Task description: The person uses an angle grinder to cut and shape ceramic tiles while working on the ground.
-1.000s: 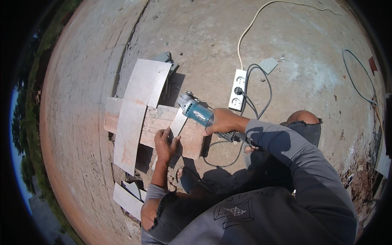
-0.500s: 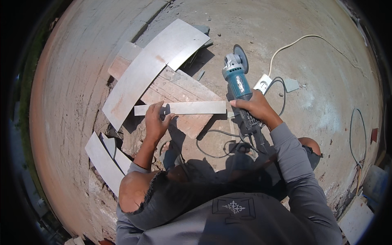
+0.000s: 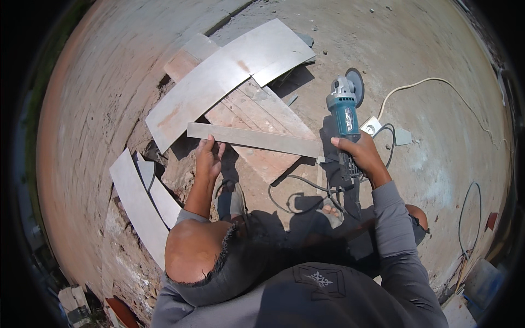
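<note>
My right hand [image 3: 362, 156] is wrapped round the dark rear body of a teal angle grinder [image 3: 346, 117]. The grinder's round disc [image 3: 355, 87] points away from me, apart from the other things. Left of it, a narrow grey tile strip [image 3: 257, 138] lies slantwise over a worn pinkish slab [image 3: 273, 116], its right end nearer to me. My left hand [image 3: 207, 158] holds the strip near its left end, with fingertips at its near edge; part of the grip is hidden. Beyond the strip, a large pale tile [image 3: 219, 76] with a cut-out corner rests across the slab.
Two long tile pieces [image 3: 136, 202] lie at the left, by my knee. A white socket block [image 3: 371, 126] with a pale cable [image 3: 415, 85] sits right of the grinder. The grinder's dark cord [image 3: 298, 210] loops near my feet. A small tile scrap [image 3: 403, 136] lies farther right.
The strip has turned, its left end now farther away and its right end nearer. My left hand has shifted to its near edge. The grinder's disc now points more directly away.
</note>
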Tool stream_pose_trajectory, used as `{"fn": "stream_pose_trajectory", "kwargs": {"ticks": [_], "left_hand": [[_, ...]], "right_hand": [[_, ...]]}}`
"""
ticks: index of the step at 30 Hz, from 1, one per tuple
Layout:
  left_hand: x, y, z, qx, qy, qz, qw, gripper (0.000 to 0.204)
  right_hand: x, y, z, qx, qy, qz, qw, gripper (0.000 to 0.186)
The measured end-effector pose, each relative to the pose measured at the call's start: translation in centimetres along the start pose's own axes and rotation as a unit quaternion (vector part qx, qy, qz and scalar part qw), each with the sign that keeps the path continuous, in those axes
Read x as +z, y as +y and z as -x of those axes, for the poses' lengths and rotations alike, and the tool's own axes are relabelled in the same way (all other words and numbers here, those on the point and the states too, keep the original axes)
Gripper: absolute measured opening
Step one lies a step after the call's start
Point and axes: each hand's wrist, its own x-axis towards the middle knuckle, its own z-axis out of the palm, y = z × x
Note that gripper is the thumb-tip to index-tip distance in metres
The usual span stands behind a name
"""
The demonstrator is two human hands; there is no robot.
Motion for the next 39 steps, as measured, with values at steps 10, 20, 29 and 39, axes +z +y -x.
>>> {"fn": "stream_pose_trajectory", "kwargs": {"ticks": [10, 20, 29, 39], "left_hand": [[3.6, 6.2, 1.0, 0.129, -0.145, 0.061, 0.979, 0.021], [3.3, 3.4, 0.2, 0.135, -0.084, -0.064, 0.985, 0.042], [0.3, 3.5, 0.2, 0.106, -0.110, 0.039, 0.988, 0.025], [1.6, 7.6, -3.9, 0.117, -0.143, 0.168, 0.968, 0.040]], "right_hand": [[-0.2, -0.3, 0.3, -0.020, -0.010, -0.074, 0.997, 0.041], [-1.4, -0.9, 0.8, -0.059, -0.001, -0.179, 0.982, 0.037], [1.9, -3.5, 1.7, -0.067, -0.077, -0.177, 0.979, 0.045], [3.7, -4.8, 0.1, -0.066, -0.150, -0.200, 0.966, 0.053]]}}
